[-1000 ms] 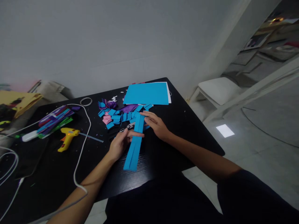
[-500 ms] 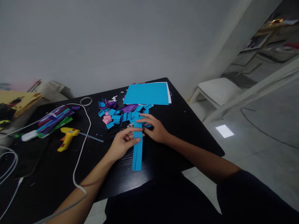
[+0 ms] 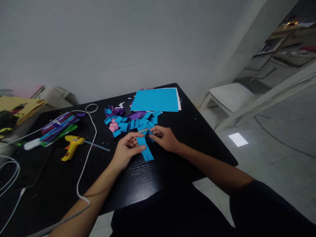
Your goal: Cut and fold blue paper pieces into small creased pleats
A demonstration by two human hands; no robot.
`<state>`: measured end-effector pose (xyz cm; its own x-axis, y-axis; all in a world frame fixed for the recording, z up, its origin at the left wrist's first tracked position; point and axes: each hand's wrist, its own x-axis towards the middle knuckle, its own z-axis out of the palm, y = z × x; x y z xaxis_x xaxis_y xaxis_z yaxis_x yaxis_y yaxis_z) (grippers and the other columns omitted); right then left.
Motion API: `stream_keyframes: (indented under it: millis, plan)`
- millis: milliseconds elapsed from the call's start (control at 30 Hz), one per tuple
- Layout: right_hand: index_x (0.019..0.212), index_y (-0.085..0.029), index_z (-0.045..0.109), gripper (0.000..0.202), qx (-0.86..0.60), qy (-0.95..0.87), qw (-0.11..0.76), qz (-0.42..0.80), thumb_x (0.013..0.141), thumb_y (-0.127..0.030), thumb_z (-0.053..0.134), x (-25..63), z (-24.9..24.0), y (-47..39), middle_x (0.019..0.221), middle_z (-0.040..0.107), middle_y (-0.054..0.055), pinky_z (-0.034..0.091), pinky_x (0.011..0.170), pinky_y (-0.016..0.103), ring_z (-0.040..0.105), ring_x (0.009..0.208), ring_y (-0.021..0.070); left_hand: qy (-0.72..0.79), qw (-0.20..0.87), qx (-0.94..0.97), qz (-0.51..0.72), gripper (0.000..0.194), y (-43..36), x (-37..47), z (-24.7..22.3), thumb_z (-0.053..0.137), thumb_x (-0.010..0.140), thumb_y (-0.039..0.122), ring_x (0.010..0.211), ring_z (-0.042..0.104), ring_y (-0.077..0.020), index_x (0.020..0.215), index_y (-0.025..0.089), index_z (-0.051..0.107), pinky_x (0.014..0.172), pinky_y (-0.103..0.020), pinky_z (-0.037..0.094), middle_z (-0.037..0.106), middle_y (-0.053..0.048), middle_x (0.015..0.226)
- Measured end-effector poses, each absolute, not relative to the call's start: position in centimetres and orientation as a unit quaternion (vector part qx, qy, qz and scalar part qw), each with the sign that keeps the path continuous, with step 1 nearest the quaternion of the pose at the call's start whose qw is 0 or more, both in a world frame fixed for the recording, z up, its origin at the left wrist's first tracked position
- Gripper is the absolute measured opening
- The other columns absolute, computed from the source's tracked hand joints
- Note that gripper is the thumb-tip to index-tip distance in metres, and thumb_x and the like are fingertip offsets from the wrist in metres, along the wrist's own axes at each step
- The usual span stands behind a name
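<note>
A blue paper strip (image 3: 145, 148) is held between both hands above the near part of the black table. My left hand (image 3: 127, 148) pinches its left edge, thumb on the face toward me. At the strip's upper end my right hand (image 3: 166, 139) is closed on it, where the paper bends back; the fingers partly hide that bend. Just beyond the hands lie several small folded blue paper pieces (image 3: 134, 124). A few pink paper pieces (image 3: 113, 127) and a purple paper piece (image 3: 137, 115) lie among them.
Blue paper sheets (image 3: 155, 99) lie at the table's (image 3: 197, 144) back. To the left are a yellow glue gun (image 3: 74, 144) with a glue stick, a white cable (image 3: 86, 158), and a bundle of coloured strips (image 3: 59, 125). A white stool (image 3: 229, 95) stands at right.
The long blue strip, earlier hanging flat and straight, is now bent over at its upper end and its lower end sits higher. My right hand's fingers have curled from stretched out to gripping.
</note>
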<state>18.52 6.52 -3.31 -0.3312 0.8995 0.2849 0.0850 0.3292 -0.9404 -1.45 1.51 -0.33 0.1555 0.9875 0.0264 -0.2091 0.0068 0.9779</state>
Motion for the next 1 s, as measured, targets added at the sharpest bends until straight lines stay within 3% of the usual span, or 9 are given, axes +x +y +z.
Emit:
stream_keyframes:
  millis: [167,400,500,633,733,1000]
  plan:
    - [0.105,-0.016,0.072,0.026,-0.297,-0.640,0.430,0.562,0.084,-0.031,0.073,18.0,-4.0,6.3,0.088,0.076,0.004,0.059,0.078,0.032,0.075,0.083,0.0190,0.467,0.474,0.500,0.554,0.054,1.9,-1.3,-0.2,0.090,0.069,0.024,0.056,0.064,-0.0113,0.119,0.020,0.070,0.057,-0.023,0.054,0.066,0.005,0.071]
    - [0.109,-0.018,0.074,0.027,-0.262,-0.572,0.365,0.687,0.088,-0.034,0.070,18.1,-2.8,6.2,0.092,0.075,0.004,0.062,0.069,0.030,0.072,0.078,0.0172,0.551,0.338,0.544,0.535,0.037,2.1,-1.5,-1.0,0.087,0.071,0.034,0.060,0.055,-0.0119,0.101,0.019,0.071,0.060,-0.025,0.046,0.056,0.006,0.066]
    - [0.111,-0.019,0.074,0.030,-0.247,-0.546,0.356,0.717,0.088,-0.038,0.071,17.9,-2.8,6.1,0.096,0.075,0.004,0.063,0.067,0.029,0.071,0.081,0.0169,0.562,0.327,0.548,0.527,0.035,2.1,-1.6,-1.3,0.087,0.071,0.036,0.065,0.056,-0.0139,0.096,0.019,0.068,0.063,-0.026,0.047,0.060,0.004,0.072]
    - [0.114,-0.018,0.072,0.043,-0.249,-0.540,0.371,0.713,0.076,-0.034,0.084,17.5,-3.5,6.0,0.098,0.075,0.004,0.063,0.067,0.029,0.072,0.084,0.0177,0.550,0.355,0.542,0.527,0.035,2.2,-1.5,-1.3,0.086,0.072,0.038,0.065,0.058,-0.0146,0.090,0.020,0.062,0.063,-0.027,0.048,0.063,0.003,0.075]
    - [0.108,-0.016,0.073,0.041,-0.274,-0.541,0.381,0.699,0.074,-0.033,0.085,17.5,-3.9,6.2,0.091,0.074,0.003,0.063,0.064,0.030,0.071,0.078,0.0175,0.540,0.373,0.538,0.530,0.036,2.1,-1.2,-0.9,0.087,0.073,0.037,0.068,0.060,-0.0153,0.090,0.020,0.060,0.066,-0.027,0.049,0.064,0.003,0.077]
    - [0.100,-0.015,0.070,0.038,-0.326,-0.578,0.393,0.636,0.068,-0.027,0.088,18.1,-3.6,6.5,0.074,0.070,-0.002,0.059,0.070,0.029,0.070,0.069,0.0140,0.507,0.381,0.580,0.511,0.038,1.9,-1.7,-0.5,0.072,0.090,0.041,0.075,0.065,-0.0160,0.121,0.021,0.065,0.067,-0.026,0.052,0.068,-0.004,0.100]
